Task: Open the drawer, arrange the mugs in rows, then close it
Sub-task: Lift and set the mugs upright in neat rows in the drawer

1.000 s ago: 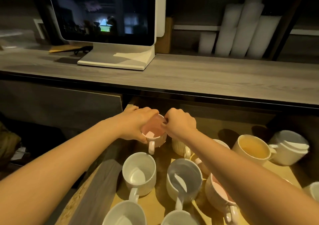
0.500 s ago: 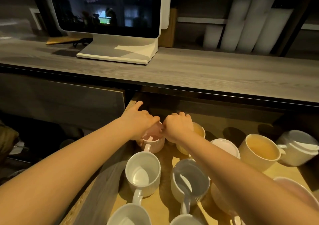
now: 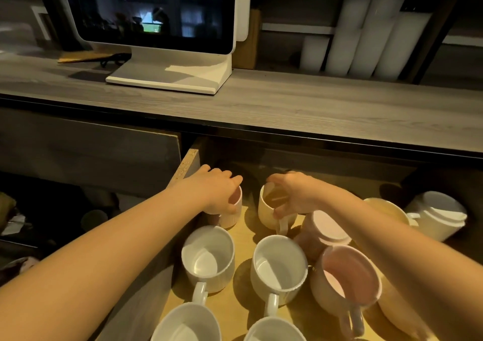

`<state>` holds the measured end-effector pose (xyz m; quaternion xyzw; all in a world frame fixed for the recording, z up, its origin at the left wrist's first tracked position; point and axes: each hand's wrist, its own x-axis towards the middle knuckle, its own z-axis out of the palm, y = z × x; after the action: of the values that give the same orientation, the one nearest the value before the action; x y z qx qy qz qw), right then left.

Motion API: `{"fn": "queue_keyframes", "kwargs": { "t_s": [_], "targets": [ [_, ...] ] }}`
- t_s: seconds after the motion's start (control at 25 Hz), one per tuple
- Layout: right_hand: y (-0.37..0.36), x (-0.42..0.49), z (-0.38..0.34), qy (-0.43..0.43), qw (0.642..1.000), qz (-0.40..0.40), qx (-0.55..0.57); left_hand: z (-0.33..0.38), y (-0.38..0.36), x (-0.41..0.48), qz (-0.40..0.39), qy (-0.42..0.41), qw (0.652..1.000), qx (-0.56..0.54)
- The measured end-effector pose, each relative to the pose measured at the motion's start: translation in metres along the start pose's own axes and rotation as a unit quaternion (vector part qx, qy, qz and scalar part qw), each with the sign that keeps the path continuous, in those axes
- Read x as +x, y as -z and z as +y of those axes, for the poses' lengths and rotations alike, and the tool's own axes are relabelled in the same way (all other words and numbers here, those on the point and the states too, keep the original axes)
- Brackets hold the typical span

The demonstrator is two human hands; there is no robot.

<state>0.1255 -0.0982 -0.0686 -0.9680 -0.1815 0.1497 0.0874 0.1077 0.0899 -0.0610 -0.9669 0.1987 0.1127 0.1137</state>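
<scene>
The wooden drawer [image 3: 188, 161] stands pulled out under the counter, with several mugs on its floor. My left hand [image 3: 214, 191] grips the rim of a pink mug [image 3: 234, 211] at the back left. To its right, my right hand [image 3: 295, 194] holds the rim of a cream mug [image 3: 269, 210], thumb on the near side above its handle. In front of them two white mugs [image 3: 207, 258] [image 3: 278, 268] stand side by side, handles toward me. Two more white mugs [image 3: 187, 325] [image 3: 273, 331] sit at the bottom edge. A pink mug [image 3: 347, 278] tilts at right.
An upturned pink mug [image 3: 326, 229], a cream mug [image 3: 386, 210] and a white mug on its side [image 3: 439, 215] lie at the drawer's right. The grey counter [image 3: 313, 110] overhangs the drawer's back and carries a white monitor [image 3: 167, 79] and white rolls [image 3: 366, 40].
Both hands held the pink mug together one second ago. My right hand has since moved right onto the cream mug; my left hand set the pink mug down at the back left.
</scene>
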Motion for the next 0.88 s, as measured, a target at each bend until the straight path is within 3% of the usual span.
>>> {"fn": "queue_keyframes", "kwargs": {
  "t_s": [0.12, 0.56, 0.72, 0.88],
  "targets": [
    [0.000, -0.001, -0.003, 0.000, 1.000, 0.026, 0.001, 0.001, -0.008, 0.006, 0.000, 0.008, 1.000, 0.019],
    [-0.002, -0.015, -0.003, -0.006, 1.000, 0.003, 0.026, 0.011, -0.006, -0.009, 0.015, 0.014, 1.000, -0.021],
    [0.016, -0.032, 0.016, -0.028, 0.998, 0.056, 0.013, 0.033, 0.005, -0.015, 0.046, -0.007, 0.996, -0.071],
    [0.009, -0.056, 0.034, -0.122, 0.991, -0.042, -0.042, 0.057, 0.007, -0.014, 0.066, -0.030, 0.992, -0.103]
  ]
}}
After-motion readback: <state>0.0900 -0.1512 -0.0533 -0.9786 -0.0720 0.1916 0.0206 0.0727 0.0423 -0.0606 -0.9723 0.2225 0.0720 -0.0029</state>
